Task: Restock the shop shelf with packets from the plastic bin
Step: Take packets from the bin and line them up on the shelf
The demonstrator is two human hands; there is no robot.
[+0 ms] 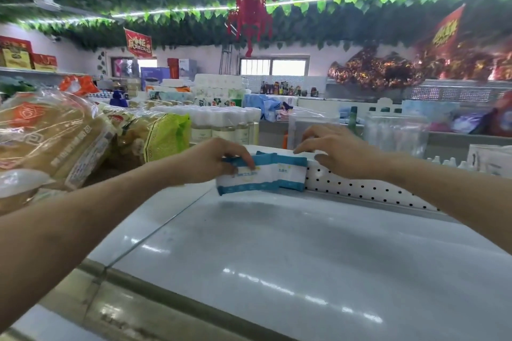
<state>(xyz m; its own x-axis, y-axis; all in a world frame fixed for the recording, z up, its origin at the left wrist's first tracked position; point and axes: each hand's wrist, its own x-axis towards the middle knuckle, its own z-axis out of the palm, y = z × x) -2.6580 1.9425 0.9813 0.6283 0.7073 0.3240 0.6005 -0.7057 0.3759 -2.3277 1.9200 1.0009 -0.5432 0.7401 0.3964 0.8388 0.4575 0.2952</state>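
Observation:
Two white packets with blue edges stand side by side at the back of the white shelf top (291, 243), against its perforated back panel (360, 185). My left hand (219, 159) grips the top of the front packet (246, 178), thumb in front and fingers behind. The second packet (291, 171) stands just right of it, partly overlapped. My right hand (340, 149) rests with bent fingers on the top edge of the back panel, just right of the second packet; I cannot tell if its fingertips touch that packet. The plastic bin is out of view.
Large bagged goods in clear plastic (52, 135) are piled on the left, close to my left forearm. Rows of white-capped bottles (224, 122) stand behind the packets. Clear plastic packs (393, 133) rise behind the panel on the right. A metal shelf rim (166, 293) runs along the front.

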